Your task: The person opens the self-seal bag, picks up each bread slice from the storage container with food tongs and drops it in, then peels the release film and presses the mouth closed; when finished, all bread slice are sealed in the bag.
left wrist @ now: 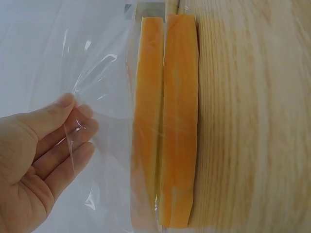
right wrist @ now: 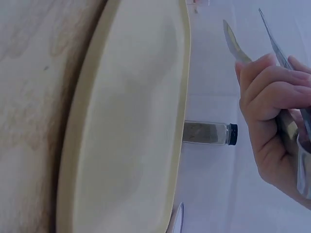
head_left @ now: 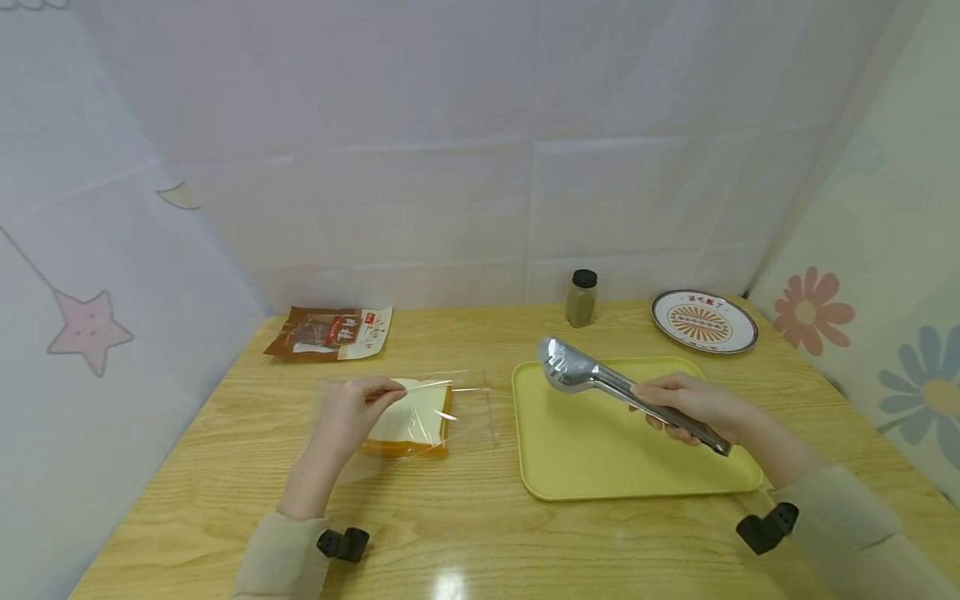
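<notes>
My left hand (head_left: 347,417) pinches the edge of a clear plastic bag (left wrist: 104,58) between thumb and fingers. Through the film, sliced bread (head_left: 411,417) with orange crusts shows on the table; the left wrist view has two slices (left wrist: 180,121) side by side. My right hand (head_left: 693,406) grips metal tongs (head_left: 573,367) around their arms, above the yellow tray (head_left: 585,471). The tongs' scalloped head points left and away from me. In the right wrist view the tong tips stand apart with nothing between them.
A brown and white packet (head_left: 330,333) lies at the back left of the wooden table (head_left: 420,533). Behind the tray stands a black-capped spice jar (head_left: 581,302). A patterned plate (head_left: 705,322) sits at the back right. Cloth walls (head_left: 390,167) border the table.
</notes>
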{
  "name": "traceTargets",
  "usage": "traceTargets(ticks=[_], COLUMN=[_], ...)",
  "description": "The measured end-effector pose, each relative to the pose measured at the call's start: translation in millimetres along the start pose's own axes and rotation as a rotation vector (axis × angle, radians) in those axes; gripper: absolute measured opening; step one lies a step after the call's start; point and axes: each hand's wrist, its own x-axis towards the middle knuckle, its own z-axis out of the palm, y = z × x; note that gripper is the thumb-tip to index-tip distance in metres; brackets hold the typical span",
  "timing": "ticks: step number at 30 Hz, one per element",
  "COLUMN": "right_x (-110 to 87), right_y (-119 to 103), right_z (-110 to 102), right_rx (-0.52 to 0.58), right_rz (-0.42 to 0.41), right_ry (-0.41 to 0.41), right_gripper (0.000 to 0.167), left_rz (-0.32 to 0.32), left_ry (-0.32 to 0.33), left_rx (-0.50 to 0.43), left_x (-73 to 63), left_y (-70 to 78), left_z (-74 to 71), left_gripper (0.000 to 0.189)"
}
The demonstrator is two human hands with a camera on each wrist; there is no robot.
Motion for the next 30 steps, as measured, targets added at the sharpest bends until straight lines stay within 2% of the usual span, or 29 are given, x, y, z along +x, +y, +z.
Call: traceTargets(ticks=[9,23,26,30], right_x=[-31.7,-88.8,-99.6,-110.9], right_y=[12,39,48,61], right_z=[-5,-39,-44,-50], right_rx=[-0.125,-0.408,-0.421,-0.448], right_rz=[0.051,0.101,0.116,0.18], right_ry=[0.153,0.476,0.487,0.491], right_gripper=[0.046,0.048,0.047,0.057], left_rz=[-0.002,0.021,0.019,0.01], left_ry=[-0.016,0.005,0.003,-0.006], left_rx=[0.017,0.018,0.016,0.004], left_x=[-1.5,-0.6,-0.2,-0.1], left_y=[1.0,1.9,1.6,0.3], left_z=[-0.6,-1.4,-1.2,-0.4], left_gripper=[0.008,0.006,0.006,0.007])
